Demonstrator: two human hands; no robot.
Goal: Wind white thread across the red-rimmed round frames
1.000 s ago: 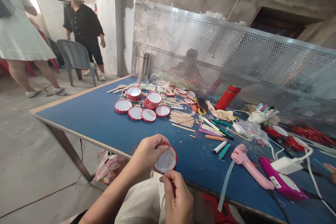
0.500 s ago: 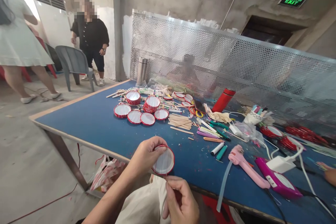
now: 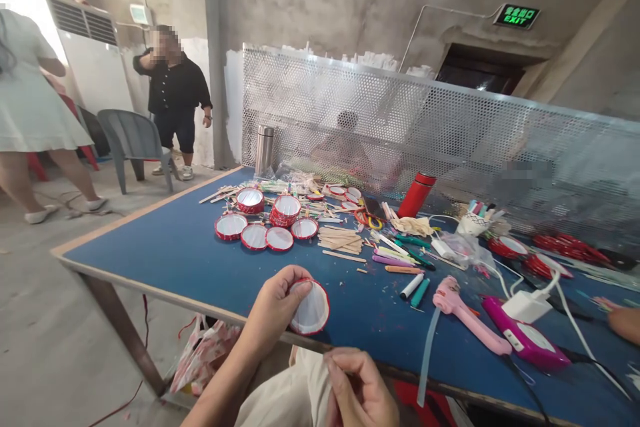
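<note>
My left hand [image 3: 275,307] grips a small round toy drum [image 3: 311,310] with a red rim and a white face, holding it at the near edge of the blue table [image 3: 170,247]. My right hand [image 3: 363,390] is lower, below the table edge over my lap, its fingers curled in a pinch; what they hold is too small to make out. Several more red-rimmed drums [image 3: 260,223] lie in a group further back on the table beside a pile of wooden sticks [image 3: 343,239].
A pink glue gun [image 3: 463,313] and a magenta one [image 3: 523,337] lie to the right with a white adapter [image 3: 527,305]. Coloured pens [image 3: 405,257], a red flask [image 3: 417,195], a steel flask [image 3: 263,149]. A perforated metal screen [image 3: 450,140] backs the table. People stand left by a grey chair [image 3: 133,140].
The view has tilted upward and shifted. My right hand has dropped lower and away from the drum; the left hand keeps holding it.
</note>
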